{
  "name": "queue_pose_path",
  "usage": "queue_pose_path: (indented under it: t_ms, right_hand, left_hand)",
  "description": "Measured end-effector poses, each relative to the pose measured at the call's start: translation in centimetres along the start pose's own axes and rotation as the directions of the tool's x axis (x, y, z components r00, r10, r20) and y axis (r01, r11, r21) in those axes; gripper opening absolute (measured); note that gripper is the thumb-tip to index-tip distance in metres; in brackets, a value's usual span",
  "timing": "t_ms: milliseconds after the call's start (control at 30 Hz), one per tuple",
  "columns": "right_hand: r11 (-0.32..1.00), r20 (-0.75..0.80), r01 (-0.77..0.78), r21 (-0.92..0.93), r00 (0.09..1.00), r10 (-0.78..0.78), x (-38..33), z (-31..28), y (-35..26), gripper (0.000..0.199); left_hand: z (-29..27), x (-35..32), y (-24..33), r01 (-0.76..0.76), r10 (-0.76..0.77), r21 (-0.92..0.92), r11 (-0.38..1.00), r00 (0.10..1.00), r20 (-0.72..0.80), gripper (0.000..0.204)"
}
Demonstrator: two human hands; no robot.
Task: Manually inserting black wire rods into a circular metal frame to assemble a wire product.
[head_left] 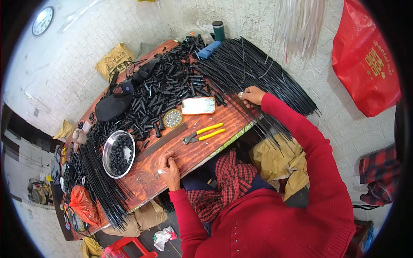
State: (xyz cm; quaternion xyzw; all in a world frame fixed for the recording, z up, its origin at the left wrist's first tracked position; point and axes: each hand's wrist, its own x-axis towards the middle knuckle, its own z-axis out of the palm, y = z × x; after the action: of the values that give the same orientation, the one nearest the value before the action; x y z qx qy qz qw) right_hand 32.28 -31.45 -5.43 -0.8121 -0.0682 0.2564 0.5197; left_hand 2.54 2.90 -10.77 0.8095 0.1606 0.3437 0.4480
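1. Seen at the back: white walls [129, 26] behind a red-brown table [148, 172].
2. Extended to the far right of the table: right hand [254, 95], with fingers bent and nearly closed, at the black rods [266, 71]. Cannot tell whether gripping one.
3. Fanned beyond and to the right of that hand: main mass of rods, with several strands passing beneath the sleeve [297, 129] toward the near edge.
4. Placed at the near edge: left hand [171, 172], with fingers loosely curled. Cannot tell whether holding anything.
5. Lying between both hands: yellow-handled pliers [204, 133], open at the handles.
6. Arranged beyond the pliers: tray [198, 114] and, just beside, dish [173, 127] of small metal pieces.
7. Heaped farther back: black tubes [172, 73].
8. Positioned left of the left hand: steel bowl [108, 150] of dark parts.
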Motion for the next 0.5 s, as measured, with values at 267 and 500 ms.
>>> queue_pose_path:
  t_ms: [267,500]
  right_hand:
    - [0.775,0.376,-0.282,0.565,0.925,0.062,-1.4,-1.5,-3.3,0.021]
    - [0.421,0.492,-0.388,0.82,0.853,-0.172,-2.0,-5.3,-7.6,0.033]
  left_hand:
    - [0.1,-0.2,1.4,-0.002,0.002,0.02,1.0,1.0,0.0,0.019]
    - [0.5,-0.1,2.0,0.01,-0.01,0.023,1.0,1.0,-0.007,0.019]
